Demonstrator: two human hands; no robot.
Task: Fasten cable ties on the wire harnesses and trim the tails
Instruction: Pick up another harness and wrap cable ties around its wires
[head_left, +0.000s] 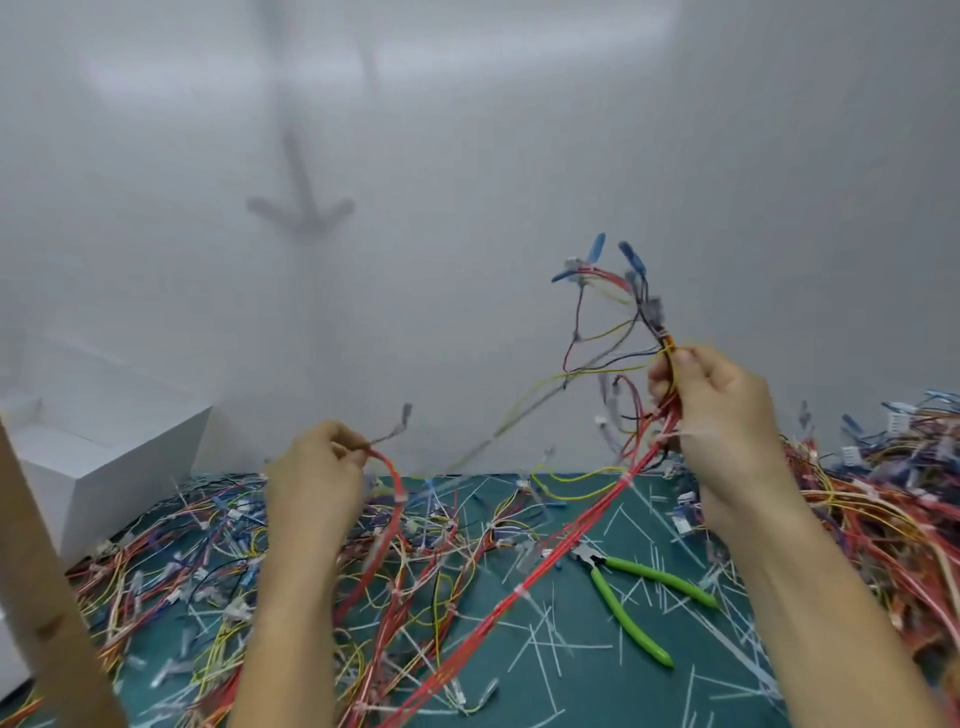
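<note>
Tan board (47, 597) closest, lower left; behind it a green mat (597, 696) under piles of loose wire harnesses (171, 561), white box (104, 447) back left. Right hand (727, 415) raised, fingers curled round the red harness (566, 542) near its blue-connector end, bundle slanting down to the mat; left hand (311, 478) pinches a second red branch (399, 488). Green-handled cutters (631, 618) lie on the mat between the forearms, among trimmed tie tails (540, 644).

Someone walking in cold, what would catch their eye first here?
The red wire harness with blue connectors, raised centre-right in the right hand, while the left hand pinches a red wire strand. Then the green-handled cutters lying on the dark green mat, right of centre, among white trimmed tie tails.
</note>
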